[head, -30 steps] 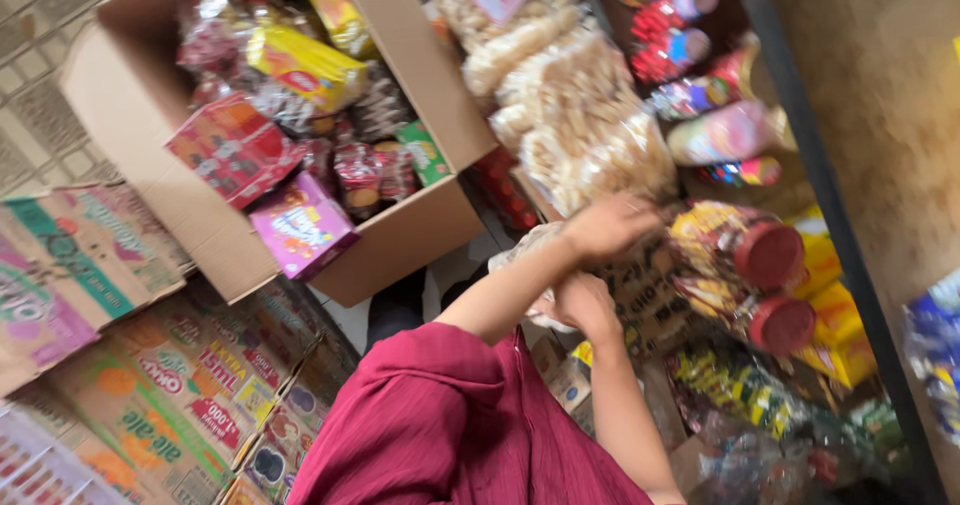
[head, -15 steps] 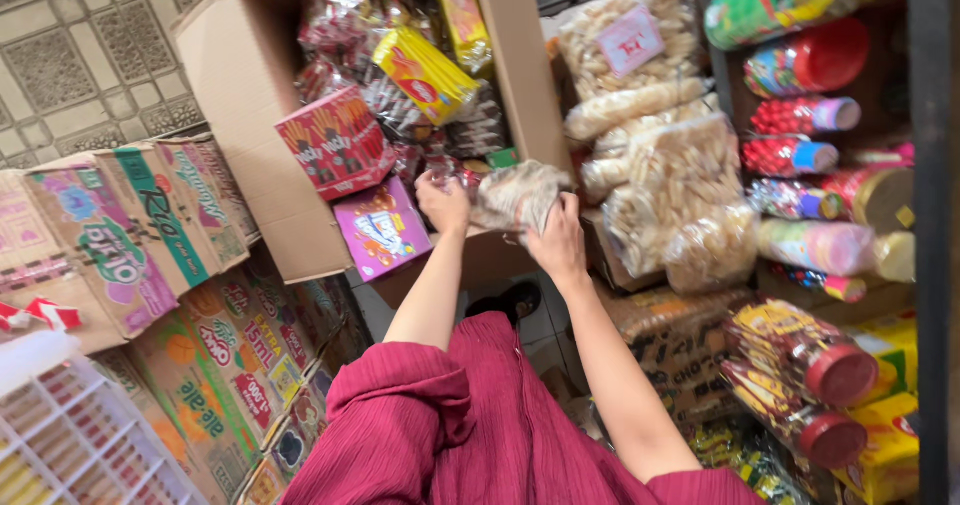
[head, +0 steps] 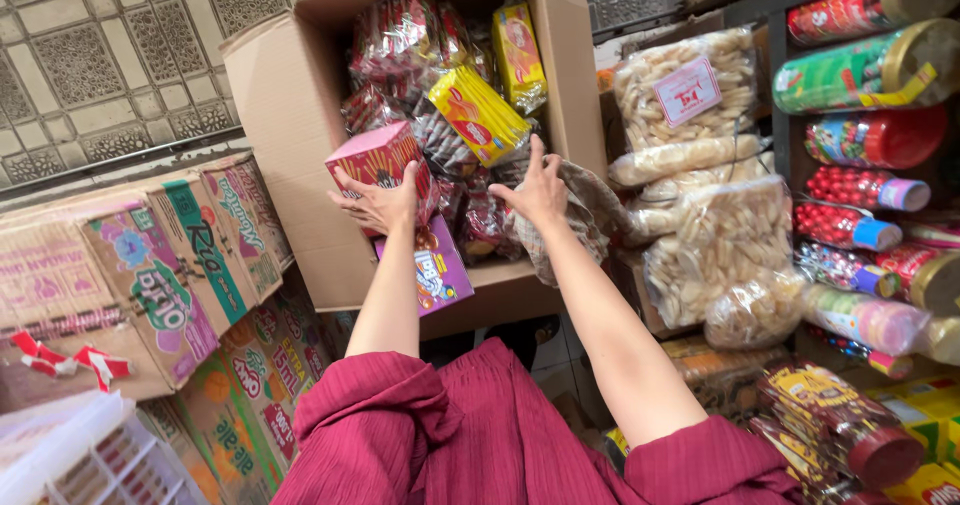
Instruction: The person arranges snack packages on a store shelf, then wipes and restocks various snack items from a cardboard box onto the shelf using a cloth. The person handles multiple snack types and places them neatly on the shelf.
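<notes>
You are stretching both arms up into the cardboard box (head: 300, 115). Your left hand (head: 380, 203) is gripping the pink carton (head: 378, 161), fingers wrapped on its lower edge; your right hand (head: 538, 187) is pressing a clear snack bag (head: 590, 210), fingers spread apart.

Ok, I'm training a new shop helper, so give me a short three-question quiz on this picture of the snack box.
1. True or false: the left hand rests on a pink box inside the open cardboard box.
2. What does the right hand touch? A) a clear bag of snacks B) a red-lidded jar C) the white crate
3. Fill in: the yellow packet lies ___ both hands in the picture.

Key: 1 true; 2 A; 3 above.
</notes>
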`<state>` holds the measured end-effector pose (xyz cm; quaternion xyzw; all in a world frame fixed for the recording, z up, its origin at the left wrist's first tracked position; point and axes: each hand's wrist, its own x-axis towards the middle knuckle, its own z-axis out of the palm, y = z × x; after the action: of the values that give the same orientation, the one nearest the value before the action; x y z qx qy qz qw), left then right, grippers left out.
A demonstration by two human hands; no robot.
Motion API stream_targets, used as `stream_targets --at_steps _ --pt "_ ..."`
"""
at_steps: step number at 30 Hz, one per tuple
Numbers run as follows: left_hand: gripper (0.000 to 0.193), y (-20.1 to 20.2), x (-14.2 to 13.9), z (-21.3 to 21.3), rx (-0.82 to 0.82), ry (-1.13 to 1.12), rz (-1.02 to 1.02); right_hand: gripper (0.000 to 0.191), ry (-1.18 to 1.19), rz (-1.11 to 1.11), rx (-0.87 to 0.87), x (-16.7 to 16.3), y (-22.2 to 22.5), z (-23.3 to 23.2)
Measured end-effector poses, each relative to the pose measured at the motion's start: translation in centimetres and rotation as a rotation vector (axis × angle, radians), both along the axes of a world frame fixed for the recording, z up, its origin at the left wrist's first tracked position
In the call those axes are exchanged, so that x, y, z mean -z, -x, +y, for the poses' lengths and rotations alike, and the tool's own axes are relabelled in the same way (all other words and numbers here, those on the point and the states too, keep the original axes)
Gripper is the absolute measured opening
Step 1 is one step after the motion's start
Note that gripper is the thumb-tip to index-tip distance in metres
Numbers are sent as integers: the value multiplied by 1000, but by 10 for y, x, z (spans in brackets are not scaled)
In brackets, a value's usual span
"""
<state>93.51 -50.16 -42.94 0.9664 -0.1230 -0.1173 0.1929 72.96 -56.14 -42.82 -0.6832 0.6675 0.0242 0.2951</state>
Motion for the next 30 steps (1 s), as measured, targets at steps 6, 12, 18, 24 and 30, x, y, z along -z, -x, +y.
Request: stream_targets --at_steps 6,12,18,24,30 --pt "141 -35 25 -13 53 -74 203 136 137 137 -141 31 -52 -27" --pt "141 -39 44 -14 65 -69 237 137 180 245 -257 71 -80 -35" --pt "137 -39 49 -6 72 -55 177 109 283 331 -258 90 -75 -38" --pt "136 -25 38 13 87 8 117 108 232 28 -116 55 -50 -25" --pt "132 19 3 32 194 35 -2 93 284 -236 259 -11 -7 23"
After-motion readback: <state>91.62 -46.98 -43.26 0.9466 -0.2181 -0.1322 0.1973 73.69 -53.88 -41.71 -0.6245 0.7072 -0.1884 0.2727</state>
